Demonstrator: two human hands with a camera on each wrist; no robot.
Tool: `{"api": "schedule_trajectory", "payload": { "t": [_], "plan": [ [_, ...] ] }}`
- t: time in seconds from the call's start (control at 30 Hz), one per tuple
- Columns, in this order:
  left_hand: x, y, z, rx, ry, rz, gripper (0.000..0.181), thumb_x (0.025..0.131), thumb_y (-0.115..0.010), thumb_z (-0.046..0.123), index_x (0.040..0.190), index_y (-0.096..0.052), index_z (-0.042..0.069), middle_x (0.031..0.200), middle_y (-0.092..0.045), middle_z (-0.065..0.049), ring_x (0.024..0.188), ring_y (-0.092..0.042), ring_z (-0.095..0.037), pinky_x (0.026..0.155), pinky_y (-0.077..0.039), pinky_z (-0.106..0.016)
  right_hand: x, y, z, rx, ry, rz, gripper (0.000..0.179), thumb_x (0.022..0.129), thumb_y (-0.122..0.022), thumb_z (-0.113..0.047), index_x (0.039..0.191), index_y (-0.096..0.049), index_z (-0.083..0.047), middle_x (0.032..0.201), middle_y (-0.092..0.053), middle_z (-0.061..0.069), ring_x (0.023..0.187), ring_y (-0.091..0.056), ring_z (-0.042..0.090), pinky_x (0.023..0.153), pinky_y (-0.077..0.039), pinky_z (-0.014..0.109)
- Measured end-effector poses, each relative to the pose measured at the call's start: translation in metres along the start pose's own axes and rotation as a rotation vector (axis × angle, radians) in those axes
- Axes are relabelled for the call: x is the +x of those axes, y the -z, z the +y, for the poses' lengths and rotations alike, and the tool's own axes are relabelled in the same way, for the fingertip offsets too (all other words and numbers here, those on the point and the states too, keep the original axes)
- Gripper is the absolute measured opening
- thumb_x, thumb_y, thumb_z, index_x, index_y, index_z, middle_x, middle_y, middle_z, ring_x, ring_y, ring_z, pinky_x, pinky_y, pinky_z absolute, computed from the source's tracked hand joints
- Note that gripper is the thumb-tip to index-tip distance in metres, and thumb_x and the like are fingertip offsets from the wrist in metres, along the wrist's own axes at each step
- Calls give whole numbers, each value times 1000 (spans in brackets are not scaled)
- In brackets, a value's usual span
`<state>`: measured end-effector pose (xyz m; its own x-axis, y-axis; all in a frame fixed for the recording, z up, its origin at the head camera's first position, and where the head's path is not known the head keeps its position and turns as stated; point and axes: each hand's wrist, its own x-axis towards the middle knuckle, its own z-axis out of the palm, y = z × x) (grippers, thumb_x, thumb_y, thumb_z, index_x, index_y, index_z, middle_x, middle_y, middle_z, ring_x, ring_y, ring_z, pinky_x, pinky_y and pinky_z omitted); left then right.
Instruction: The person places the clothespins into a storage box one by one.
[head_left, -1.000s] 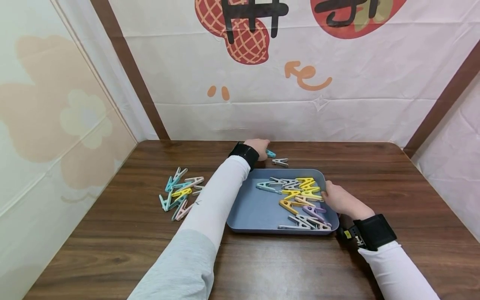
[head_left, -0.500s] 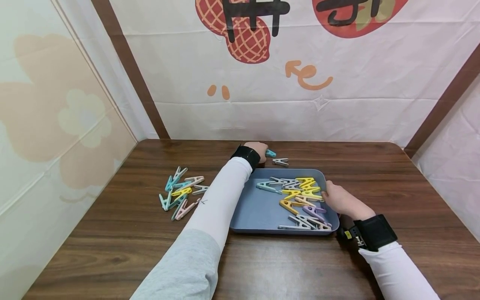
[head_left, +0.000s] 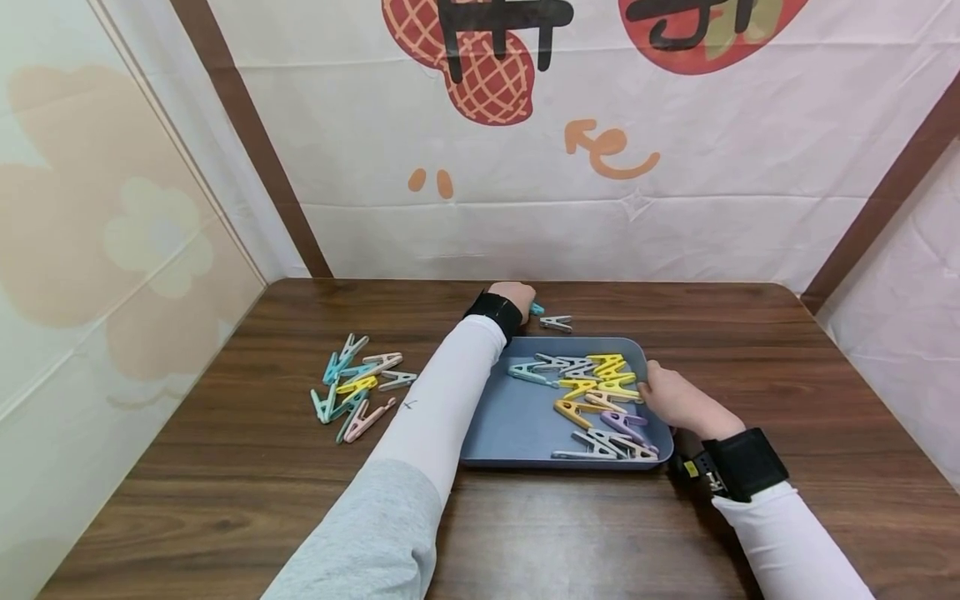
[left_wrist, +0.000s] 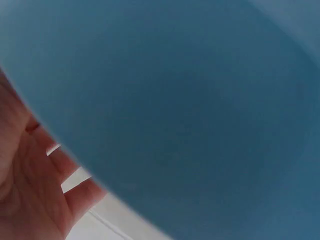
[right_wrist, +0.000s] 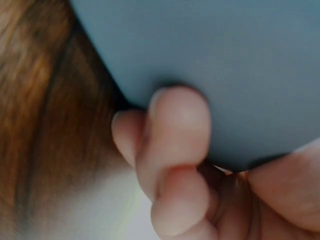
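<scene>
At the far left of the tray, my left hand (head_left: 514,298) reaches behind the tray's back edge, beside a teal clothespin (head_left: 537,308). Its palm and partly bent fingers (left_wrist: 82,197) show in the left wrist view, where a blue surface hides the fingertips. I cannot tell whether they hold anything. My right hand (head_left: 686,402) grips the right side of the blue-grey tray (head_left: 510,425), with bent fingers (right_wrist: 182,125) against its wall in the right wrist view. Clothespins in yellow (head_left: 617,387), purple (head_left: 622,425), teal, grey and cream lie in the tray's right half.
A loose pile of clothespins, teal, yellow (head_left: 357,385) and pink (head_left: 367,418), lies on the wooden table (head_left: 225,500) left of the tray. One grey clothespin (head_left: 556,323) lies behind the tray. A printed cloth (head_left: 450,233) hangs along the table's back edge.
The left hand has drawn in slightly near the teal clothespin and covers a little more of it. The right hand and the tray stay in place; the head view has shifted slightly.
</scene>
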<state>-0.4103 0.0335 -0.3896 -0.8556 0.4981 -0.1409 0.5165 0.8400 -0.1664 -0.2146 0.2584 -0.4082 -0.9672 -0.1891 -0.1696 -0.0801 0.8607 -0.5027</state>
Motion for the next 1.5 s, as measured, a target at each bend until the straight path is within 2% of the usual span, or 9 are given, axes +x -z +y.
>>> {"api": "schedule_trajectory", "payload": {
  "t": [0.03, 0.17, 0.37, 0.57, 0.83, 1.1, 1.23, 1.37, 1.5],
  "plan": [
    [6, -5, -3, 16, -20, 48, 18, 92, -62, 11, 108, -70, 13, 98, -70, -3, 85, -64, -18, 74, -53, -33, 0, 1, -1, -6, 1, 3, 30, 102, -39, -6, 118, -35, 19, 76, -48, 13, 59, -52, 20, 50, -43, 33],
    [10, -6, -3, 46, -20, 82, 15, 92, -62, 7, 100, -74, 14, 90, -71, -1, 79, -64, -15, 70, -53, -31, 1, 2, -1, -4, -20, 2, 29, 102, -39, -6, 118, -36, 18, 77, -48, 13, 62, -52, 20, 52, -42, 32],
    [-3, -1, -1, -1, 4, 87, 16, 95, -61, 9, 105, -73, 12, 100, -71, -4, 91, -66, -19, 80, -53, -33, 0, 0, -2, 22, -24, -14, 29, 102, -38, -6, 118, -35, 17, 78, -50, 15, 53, -53, 19, 46, -45, 33],
    [-5, 1, -6, -66, -1, 106, 18, 96, -59, 7, 110, -70, 10, 105, -69, -6, 95, -64, -20, 81, -52, -34, 0, 2, -2, 6, -39, -9, 29, 102, -38, -6, 117, -35, 18, 77, -49, 14, 60, -53, 20, 50, -44, 32],
    [-12, 14, -19, -176, -30, 137, 14, 93, -61, 6, 107, -65, 5, 99, -66, -8, 84, -60, -20, 75, -49, -33, -3, 2, 0, 38, -43, -29, 33, 102, -37, -7, 122, -31, 19, 81, -50, 17, 54, -54, 20, 46, -46, 34],
    [-42, 36, -32, -195, -132, 264, 9, 94, -59, 7, 101, -63, 2, 95, -58, -9, 85, -54, -21, 78, -47, -33, -2, -1, 0, 35, -18, -22, 31, 102, -37, -7, 120, -33, 18, 78, -50, 15, 51, -52, 19, 45, -46, 34],
    [-62, 42, -33, -227, -179, 280, 15, 93, -63, 10, 106, -62, 2, 98, -58, -9, 89, -56, -20, 80, -48, -32, -2, 0, 0, 31, -29, -26, 30, 102, -37, -6, 120, -33, 18, 79, -50, 16, 51, -53, 19, 46, -45, 33],
    [-80, 41, -31, -272, -210, 287, 19, 92, -66, 14, 107, -63, 2, 98, -58, -7, 87, -56, -19, 79, -48, -31, -2, 0, -1, 33, -39, -27, 31, 102, -38, -6, 121, -33, 18, 79, -50, 16, 51, -53, 20, 46, -46, 33],
    [-94, 32, -26, -242, -248, 297, 21, 92, -68, 20, 107, -65, 6, 95, -59, -3, 81, -56, -15, 74, -49, -30, -3, 0, -2, 30, -32, -26, 31, 102, -38, -6, 121, -33, 19, 79, -50, 16, 53, -53, 19, 47, -46, 33]
  ]
}}
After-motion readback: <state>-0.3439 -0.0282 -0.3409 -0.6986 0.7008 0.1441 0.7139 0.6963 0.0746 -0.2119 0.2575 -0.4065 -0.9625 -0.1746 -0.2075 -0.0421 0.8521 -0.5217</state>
